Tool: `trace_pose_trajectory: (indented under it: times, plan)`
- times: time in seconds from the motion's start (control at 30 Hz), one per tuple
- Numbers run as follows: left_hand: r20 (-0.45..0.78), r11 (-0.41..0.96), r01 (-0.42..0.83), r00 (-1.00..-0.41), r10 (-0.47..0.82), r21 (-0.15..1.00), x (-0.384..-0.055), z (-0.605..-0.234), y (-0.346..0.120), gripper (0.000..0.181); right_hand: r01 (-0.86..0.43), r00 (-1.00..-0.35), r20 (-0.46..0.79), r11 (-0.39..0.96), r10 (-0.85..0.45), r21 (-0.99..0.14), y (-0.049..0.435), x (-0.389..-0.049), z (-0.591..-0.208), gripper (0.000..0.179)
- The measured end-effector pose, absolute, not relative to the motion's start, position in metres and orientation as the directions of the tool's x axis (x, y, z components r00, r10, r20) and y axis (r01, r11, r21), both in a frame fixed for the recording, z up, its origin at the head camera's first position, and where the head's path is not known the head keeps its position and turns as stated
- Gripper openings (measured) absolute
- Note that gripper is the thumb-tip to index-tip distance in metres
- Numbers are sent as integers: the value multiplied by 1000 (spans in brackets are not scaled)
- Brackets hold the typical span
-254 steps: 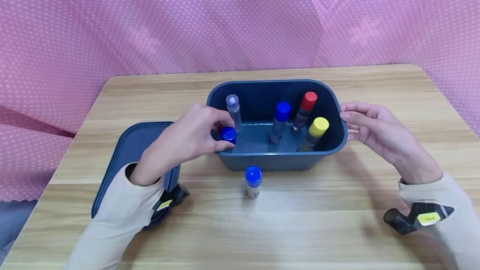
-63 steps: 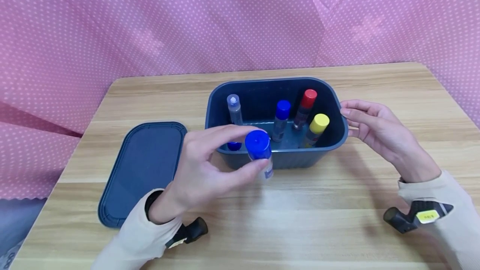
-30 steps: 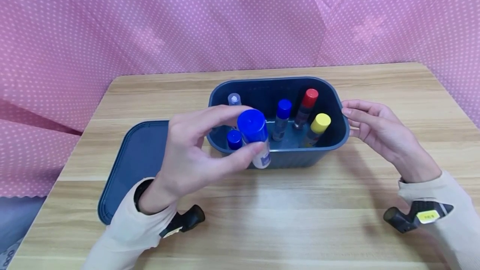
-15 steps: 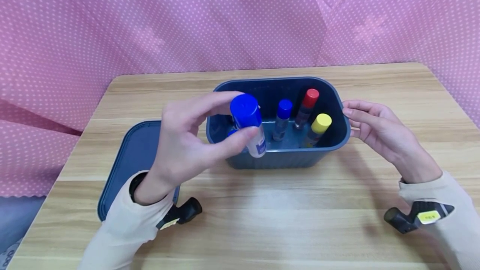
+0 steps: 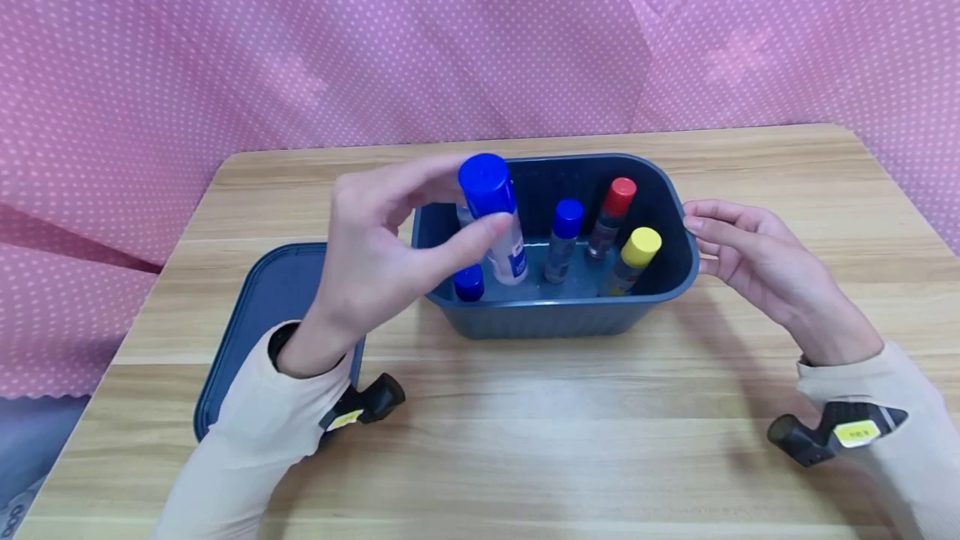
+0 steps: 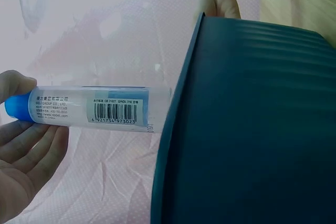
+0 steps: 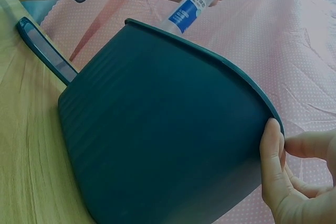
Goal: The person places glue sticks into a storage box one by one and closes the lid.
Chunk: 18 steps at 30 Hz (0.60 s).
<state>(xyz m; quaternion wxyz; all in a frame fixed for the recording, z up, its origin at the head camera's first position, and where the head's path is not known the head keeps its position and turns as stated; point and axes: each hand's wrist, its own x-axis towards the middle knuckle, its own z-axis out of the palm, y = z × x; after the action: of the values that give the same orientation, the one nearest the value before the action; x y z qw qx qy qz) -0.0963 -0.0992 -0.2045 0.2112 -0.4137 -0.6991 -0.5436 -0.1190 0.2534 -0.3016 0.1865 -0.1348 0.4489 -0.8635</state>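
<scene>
My left hand (image 5: 375, 252) pinches a clear glue bottle (image 5: 507, 248) by its blue cap, between thumb and fingers. The bottle hangs upright, slightly tilted, over the left part of a dark blue bin (image 5: 547, 319). In the left wrist view, the bottle's label (image 6: 114, 109) carries a barcode, and its base reaches the bin's rim. My right hand (image 5: 765, 265) holds the bin's right rim, with fingertips (image 7: 271, 129) against the outer wall. Inside the bin stand another blue-capped bottle (image 5: 567, 219), a red-capped one (image 5: 619, 197) and a yellow-capped one (image 5: 641, 248).
Beside the held bottle, a further blue cap (image 5: 468, 282) shows in the bin's front left. A clear-topped bottle behind it is mostly hidden. The bin's lid (image 5: 273, 298) lies flat on the wooden table (image 5: 570, 440) at left, partly under my left arm. Pink dotted cloth (image 5: 480, 40) hangs behind.
My left hand released one blue-capped bottle in the bin, picked up another from the table in front, and moved it forward over the bin. The right hand stays at the rim.
</scene>
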Motion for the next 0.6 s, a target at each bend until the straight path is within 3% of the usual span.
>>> trace_pose_trajectory:
  times: [0.6]
  plan:
    - [682,113,762,-626,378,637,-118,-219,-96,38,209,-893,56,-522,-447,-827,255,-119,-303,31]
